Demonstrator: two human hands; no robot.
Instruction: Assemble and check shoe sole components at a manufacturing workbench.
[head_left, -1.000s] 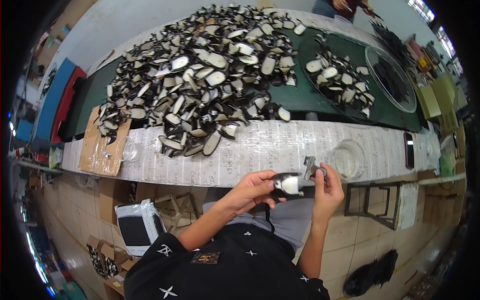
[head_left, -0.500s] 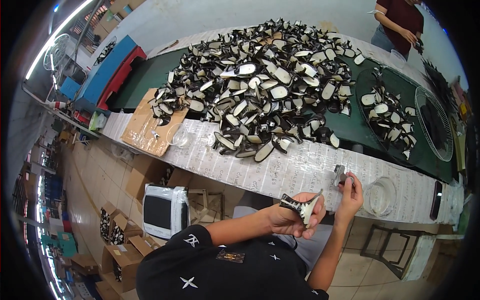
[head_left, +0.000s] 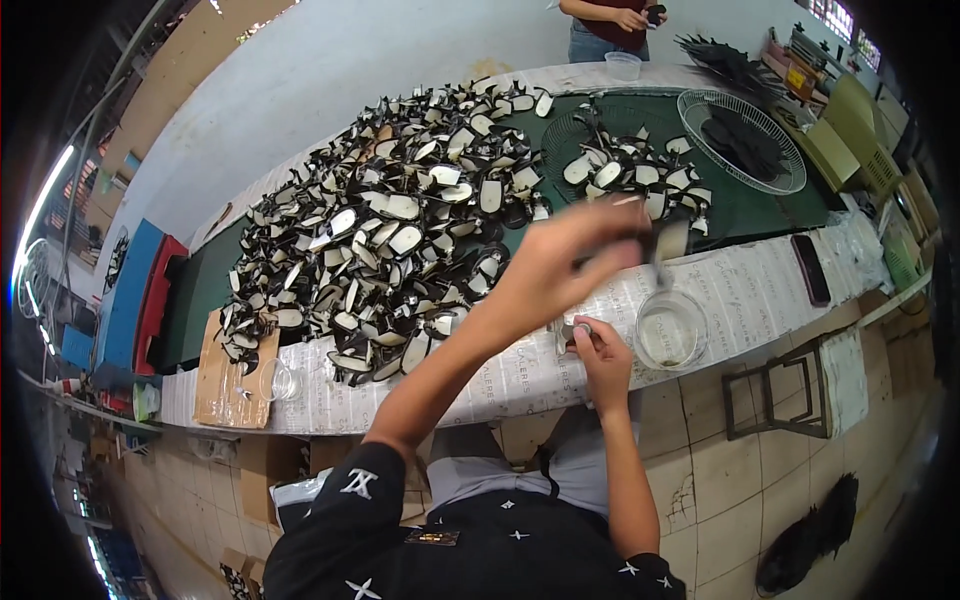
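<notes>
My left hand (head_left: 570,255) reaches across to the right, smeared by motion. At its fingertips is a blurred black-and-cream curved shoe part (head_left: 672,241), held above the front of the smaller heap. My right hand (head_left: 603,355) is lower, by the table's front edge. Its fingers pinch a small grey metal piece (head_left: 568,334), whose exact kind I cannot make out. A clear round plastic tub (head_left: 671,330) stands just right of that hand. Similar shoe parts (head_left: 400,208) form a large heap at left, and a smaller heap (head_left: 608,174) lies on a dark round wire rack.
A white wire rack (head_left: 745,140) holds black pieces at the back right. A dark phone (head_left: 810,270) lies at the right edge. Cardboard (head_left: 235,380) and another clear tub (head_left: 280,381) are at left. Across the table stands a person (head_left: 610,30). A stool (head_left: 780,395) is below right.
My left hand has swung forward and right with the shoe part, from in front of me to the smaller heap. My right hand still pinches the metal piece. The view has shifted rightward.
</notes>
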